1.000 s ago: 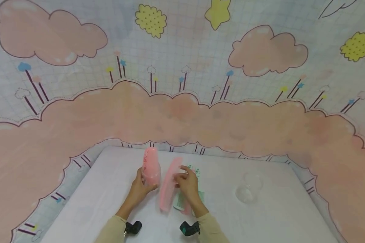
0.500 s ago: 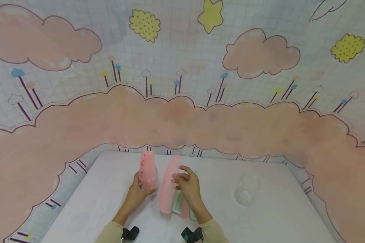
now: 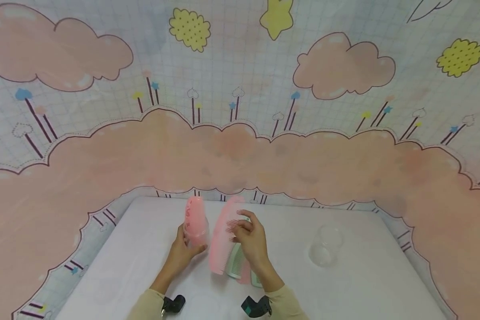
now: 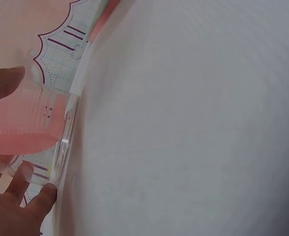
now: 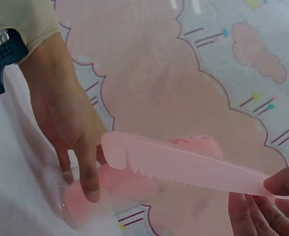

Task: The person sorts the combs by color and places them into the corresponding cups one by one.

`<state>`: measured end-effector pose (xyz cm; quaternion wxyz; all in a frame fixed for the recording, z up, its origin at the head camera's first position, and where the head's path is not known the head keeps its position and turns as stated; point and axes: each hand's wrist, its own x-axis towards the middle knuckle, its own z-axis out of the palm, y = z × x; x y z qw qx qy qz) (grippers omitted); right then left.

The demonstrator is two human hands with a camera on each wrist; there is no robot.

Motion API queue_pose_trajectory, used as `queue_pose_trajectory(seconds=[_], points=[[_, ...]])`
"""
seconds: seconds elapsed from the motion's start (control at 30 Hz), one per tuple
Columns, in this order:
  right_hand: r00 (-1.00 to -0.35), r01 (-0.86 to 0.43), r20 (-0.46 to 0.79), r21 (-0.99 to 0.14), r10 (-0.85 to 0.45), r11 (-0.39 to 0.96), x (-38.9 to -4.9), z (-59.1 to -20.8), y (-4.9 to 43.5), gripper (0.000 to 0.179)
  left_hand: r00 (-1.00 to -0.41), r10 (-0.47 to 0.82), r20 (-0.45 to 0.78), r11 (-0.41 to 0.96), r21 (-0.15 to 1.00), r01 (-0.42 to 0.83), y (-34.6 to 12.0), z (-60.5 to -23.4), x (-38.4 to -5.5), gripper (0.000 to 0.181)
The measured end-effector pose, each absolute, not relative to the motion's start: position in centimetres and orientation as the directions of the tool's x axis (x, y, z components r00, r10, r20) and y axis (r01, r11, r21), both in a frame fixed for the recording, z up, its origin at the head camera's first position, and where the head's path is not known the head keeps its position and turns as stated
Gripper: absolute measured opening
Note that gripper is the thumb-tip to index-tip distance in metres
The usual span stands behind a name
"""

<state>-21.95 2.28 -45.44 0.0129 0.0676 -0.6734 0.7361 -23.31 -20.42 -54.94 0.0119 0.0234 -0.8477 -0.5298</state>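
Observation:
My left hand (image 3: 184, 251) grips a clear plastic cup (image 4: 68, 132) that stands on the white table. Inside the cup is a pink comb (image 3: 194, 213) with red markings, its upper end sticking out above the rim. My right hand (image 3: 253, 240) pinches another pink comb (image 3: 222, 244) by its toothed side, fingers and thumb on it. In the right wrist view this comb slants across in front of the cup, apart from my left hand. Partly hidden beneath my right hand lie a pale green comb (image 3: 236, 262), a pink piece (image 3: 245, 272) and another green comb (image 3: 256, 280).
A clear, see-through container (image 3: 324, 251) lies on the right side of the white table (image 3: 368, 266). Behind the table hangs a backdrop (image 3: 264, 160) printed with clouds and stars. Each wrist wears a black camera mount (image 3: 256, 306).
The pink comb in my right hand has risen slightly and turned its flat side more toward the head camera. My left hand and the cup stay nearly in place.

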Motion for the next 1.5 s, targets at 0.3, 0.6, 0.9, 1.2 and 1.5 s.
queue_pose_trajectory(seconds=[0.3, 0.6, 0.9, 1.2, 1.5], points=[[-0.970, -0.220, 0.224, -0.974, -0.095, -0.056, -22.5, -44.0, 1.6, 0.042, -0.998, -0.050, 0.040, 0.427, 0.904, 0.014, -21.1, -54.8, -23.3, 0.106], [-0.956, -0.286, 0.289, -0.957, -0.057, -0.057, -23.3, -43.0, 1.5, 0.041, -0.998, -0.036, 0.050, 0.421, 0.906, 0.030, -21.1, -54.6, -23.5, 0.106], [-0.936, -0.346, 0.350, -0.936, -0.050, -0.070, -24.0, -42.2, 0.8, 0.035, -0.999, -0.014, 0.041, 0.420, 0.907, 0.031, -21.0, -54.4, -23.6, 0.106], [-0.917, -0.396, 0.397, -0.917, -0.038, -0.047, -24.8, -41.3, -0.1, 0.032, -0.999, -0.019, 0.033, 0.420, 0.907, 0.022, -20.5, -54.2, -23.8, 0.105], [-0.942, -0.335, 0.337, -0.938, -0.009, -0.089, -24.0, -40.5, -1.4, 0.029, -0.999, -0.036, 0.005, 0.416, 0.909, -0.011, -20.6, -54.8, -23.4, 0.102]])
